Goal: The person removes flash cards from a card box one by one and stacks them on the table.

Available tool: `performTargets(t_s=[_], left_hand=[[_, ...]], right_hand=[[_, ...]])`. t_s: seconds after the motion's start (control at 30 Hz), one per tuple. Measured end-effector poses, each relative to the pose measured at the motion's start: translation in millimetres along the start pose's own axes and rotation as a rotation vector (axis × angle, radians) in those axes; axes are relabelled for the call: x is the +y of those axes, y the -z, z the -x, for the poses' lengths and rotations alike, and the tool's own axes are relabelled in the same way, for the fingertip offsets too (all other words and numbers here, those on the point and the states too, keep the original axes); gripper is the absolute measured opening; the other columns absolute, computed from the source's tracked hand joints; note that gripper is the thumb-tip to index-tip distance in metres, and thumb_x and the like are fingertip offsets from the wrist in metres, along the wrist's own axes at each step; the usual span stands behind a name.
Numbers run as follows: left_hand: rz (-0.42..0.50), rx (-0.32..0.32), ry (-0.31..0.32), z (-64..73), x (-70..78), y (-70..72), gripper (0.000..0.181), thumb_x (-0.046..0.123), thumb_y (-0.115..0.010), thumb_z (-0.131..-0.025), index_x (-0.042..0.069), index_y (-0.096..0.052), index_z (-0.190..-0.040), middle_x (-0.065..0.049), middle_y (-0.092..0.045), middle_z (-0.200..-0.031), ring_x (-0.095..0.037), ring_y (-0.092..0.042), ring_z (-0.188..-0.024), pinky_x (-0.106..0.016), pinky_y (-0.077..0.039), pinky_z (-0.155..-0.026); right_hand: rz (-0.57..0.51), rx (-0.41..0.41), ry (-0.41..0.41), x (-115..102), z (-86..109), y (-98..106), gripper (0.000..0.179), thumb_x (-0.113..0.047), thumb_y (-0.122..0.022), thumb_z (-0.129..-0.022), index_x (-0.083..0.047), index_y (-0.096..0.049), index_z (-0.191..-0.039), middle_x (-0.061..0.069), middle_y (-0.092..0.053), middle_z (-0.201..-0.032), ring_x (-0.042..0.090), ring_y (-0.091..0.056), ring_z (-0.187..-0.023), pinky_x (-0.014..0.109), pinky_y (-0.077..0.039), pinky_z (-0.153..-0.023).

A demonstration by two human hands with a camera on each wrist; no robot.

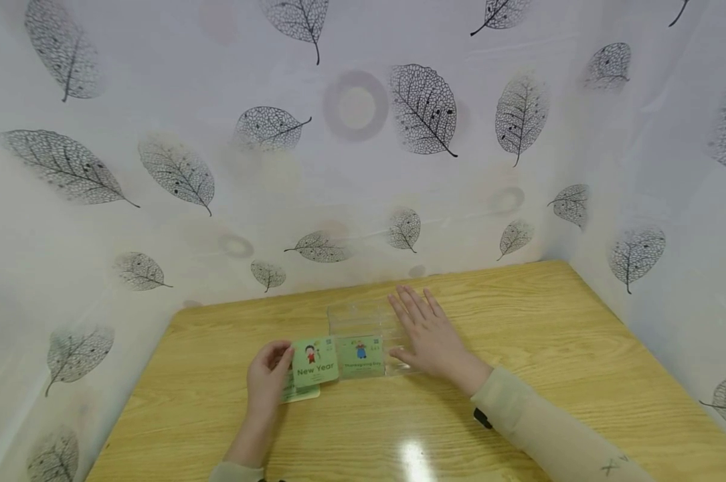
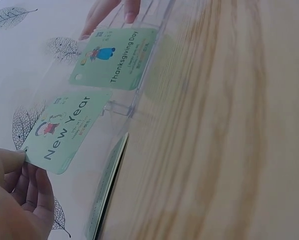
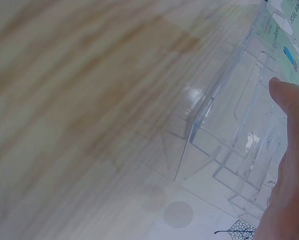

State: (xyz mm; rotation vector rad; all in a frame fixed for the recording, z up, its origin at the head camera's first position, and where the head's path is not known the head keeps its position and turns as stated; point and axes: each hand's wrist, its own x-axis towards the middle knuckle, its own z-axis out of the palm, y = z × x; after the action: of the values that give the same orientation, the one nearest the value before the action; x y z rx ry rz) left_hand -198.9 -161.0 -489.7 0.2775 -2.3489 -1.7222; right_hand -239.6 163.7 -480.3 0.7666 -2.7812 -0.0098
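Observation:
My left hand (image 1: 266, 380) pinches a green "New Year" flash card (image 1: 316, 360) by its left edge, between thumb and fingers. In the left wrist view, that card is raised and tilted above the table. Just right of it, a "Thanksgiving Day" flash card (image 1: 363, 356) lies at the left part of a clear plastic case (image 1: 355, 316). My right hand (image 1: 429, 340) is spread over the right part of the case, its fingers straight. In the right wrist view, the thumb (image 3: 284, 92) reaches along the case near the Thanksgiving card.
More green cards (image 1: 302, 393) lie on the table below the New Year card, partly hidden by it. The wood-grain table (image 1: 519, 314) is bordered by a pale leaf-print covering (image 1: 338, 187) at the back and sides.

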Motion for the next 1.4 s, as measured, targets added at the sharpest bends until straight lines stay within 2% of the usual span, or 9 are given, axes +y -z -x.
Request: performTargets(t_s=[0.5,0.83,1.17,1.4], left_hand=[[-0.026,0.013,0.055,-0.5,-5.8,13.1,0.023,0.008,-0.063,-0.106,-0.004,-0.068,-0.125,-0.012,-0.073,-0.113,0.002,-0.063,-0.087,-0.012,-0.054,-0.078],[-0.052,0.014,0.058,-1.7,-11.3,24.7,0.024,0.008,-0.062,-0.107,-0.007,-0.068,-0.124,-0.014,-0.073,-0.11,0.001,-0.063,-0.084,-0.013,-0.055,-0.076],[-0.075,-0.01,0.069,-4.6,-11.4,31.6,0.027,0.007,-0.063,-0.106,-0.01,-0.065,-0.127,-0.021,-0.073,-0.117,0.006,-0.06,-0.083,-0.012,-0.055,-0.075],[-0.077,-0.021,0.082,-6.3,-14.1,31.9,0.026,0.005,-0.064,-0.105,-0.011,-0.066,-0.125,-0.015,-0.073,-0.109,0.005,-0.06,-0.082,-0.012,-0.055,-0.073]], right_hand=[[0.002,-0.003,-0.002,1,2.3,-1,0.107,-0.069,-0.062,-0.097,-0.005,-0.015,-0.17,0.02,-0.015,-0.177,0.038,-0.017,-0.165,0.057,-0.009,-0.135],[0.012,-0.005,0.002,1,1.7,0,0.106,-0.068,-0.061,-0.098,-0.005,-0.014,-0.17,0.018,-0.008,-0.178,0.037,-0.016,-0.165,0.056,-0.008,-0.135],[0.012,0.005,0.0,1,0.0,0,0.107,-0.067,-0.063,-0.097,-0.005,-0.015,-0.17,0.02,-0.012,-0.177,0.038,-0.017,-0.165,0.056,-0.009,-0.135],[0.006,-0.007,-0.007,1,0.3,-1,0.107,-0.067,-0.062,-0.098,-0.006,-0.014,-0.17,0.019,-0.01,-0.178,0.037,-0.014,-0.165,0.056,-0.009,-0.135]])
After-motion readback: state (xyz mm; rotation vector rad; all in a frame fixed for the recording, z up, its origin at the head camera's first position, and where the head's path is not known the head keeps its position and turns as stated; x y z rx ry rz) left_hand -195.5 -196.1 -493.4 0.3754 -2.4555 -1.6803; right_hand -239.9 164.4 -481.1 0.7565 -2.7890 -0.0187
